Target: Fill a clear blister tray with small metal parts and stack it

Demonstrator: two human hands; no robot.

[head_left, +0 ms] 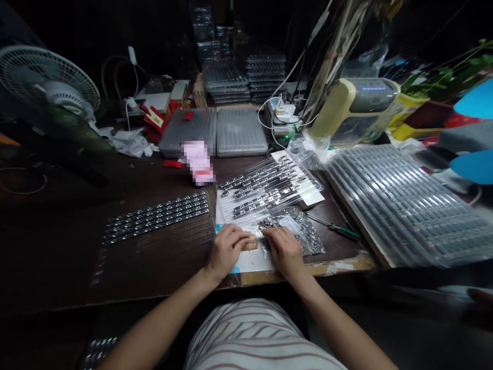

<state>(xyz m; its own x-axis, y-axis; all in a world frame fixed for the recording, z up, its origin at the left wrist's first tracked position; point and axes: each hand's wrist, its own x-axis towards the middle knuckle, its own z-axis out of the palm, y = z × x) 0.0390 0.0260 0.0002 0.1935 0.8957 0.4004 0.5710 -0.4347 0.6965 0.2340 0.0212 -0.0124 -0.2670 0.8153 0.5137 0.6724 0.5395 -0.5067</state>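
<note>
Dark, cluttered tabletop fills the view, with a white sheet at its near edge. Your left hand lies palm down, fingers curled onto a small tan block on that sheet. Your right hand sits just beside the block, fingers bent over a clear bag of metal parts. Whether either hand grips anything cannot be told. Clear tubes of parts lie beyond.
</note>
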